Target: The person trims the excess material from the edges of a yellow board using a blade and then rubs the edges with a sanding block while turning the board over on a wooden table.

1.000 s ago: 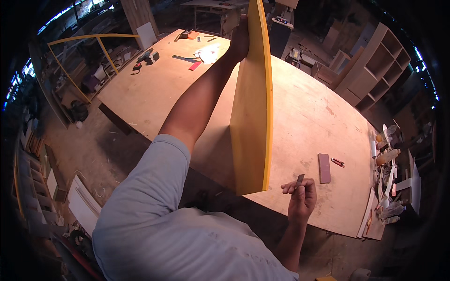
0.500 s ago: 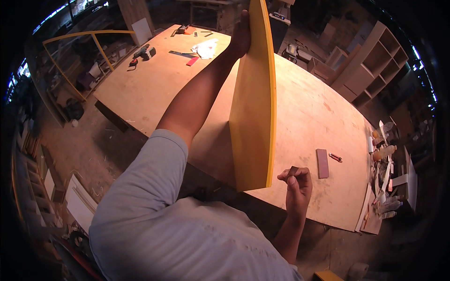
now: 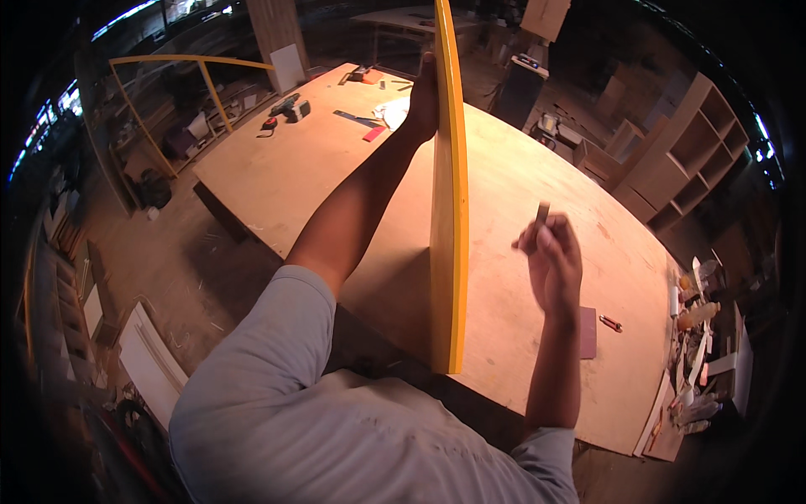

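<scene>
Since the earlier frame the right hand [image 3: 552,256] has moved up and farther over the desk, away from its near edge, and the long, flat wooden panel with a bright yellow edge [image 3: 454,218] shows less of its broad face and more of that narrow edge. The right hand is clamped on a small, flat, brownish-grey piece [image 3: 543,213], pinched at the fingertips with one end sticking up; it is slightly blurred and well apart from the panel, to its right. The left hand [image 3: 426,105] lies against the left side of the panel toward its far end; whether its fingers close around it, I cannot tell. The panel is upright on its edge over the broad, pale plywood desk [image 3: 495,361], its near end at the front edge; its underside is hidden. Beyond the right wrist, a flat, purplish-brown rectangular block [image 3: 589,336] lies partly covered by the forearm, with a small red cutter [image 3: 611,323] just beside it. On the far left part of the desk are a dark green-and-black power drill [image 3: 290,108], a red-and-black tape measure [image 3: 269,124] and a dark blade with a red handle [image 3: 374,133]
</scene>
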A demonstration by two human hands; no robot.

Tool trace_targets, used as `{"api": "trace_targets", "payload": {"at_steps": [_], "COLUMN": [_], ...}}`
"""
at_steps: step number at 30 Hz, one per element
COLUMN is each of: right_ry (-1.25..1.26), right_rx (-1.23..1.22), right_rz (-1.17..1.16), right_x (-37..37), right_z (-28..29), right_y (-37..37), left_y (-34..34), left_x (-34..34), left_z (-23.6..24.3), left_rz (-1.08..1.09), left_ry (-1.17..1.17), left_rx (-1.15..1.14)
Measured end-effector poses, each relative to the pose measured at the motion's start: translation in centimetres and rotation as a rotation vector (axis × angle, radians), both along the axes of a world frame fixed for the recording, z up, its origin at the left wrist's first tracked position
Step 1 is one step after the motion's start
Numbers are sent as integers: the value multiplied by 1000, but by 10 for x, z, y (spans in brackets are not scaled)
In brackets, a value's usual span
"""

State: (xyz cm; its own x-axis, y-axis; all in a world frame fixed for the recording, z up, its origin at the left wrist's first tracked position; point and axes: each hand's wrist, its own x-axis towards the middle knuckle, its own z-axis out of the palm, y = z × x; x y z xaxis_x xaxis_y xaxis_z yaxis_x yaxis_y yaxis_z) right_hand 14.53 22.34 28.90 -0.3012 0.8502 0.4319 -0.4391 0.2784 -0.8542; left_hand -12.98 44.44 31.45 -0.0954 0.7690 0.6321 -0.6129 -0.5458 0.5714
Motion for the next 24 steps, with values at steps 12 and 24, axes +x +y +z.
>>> {"api": "trace_targets", "payload": {"at_steps": [12,24], "right_ry": [-52,-87], "right_rx": [212,114], "right_rz": [356,309], "right_x": [-138,-178], "right_z": [157,193], "right_y": [213,241], "left_y": [-8,3], "left_x": [-14,-19], "left_z": [-5,-10], "left_rz": [1,-175], "left_ry": [78,-30], "left_rx": [-5,9]}}
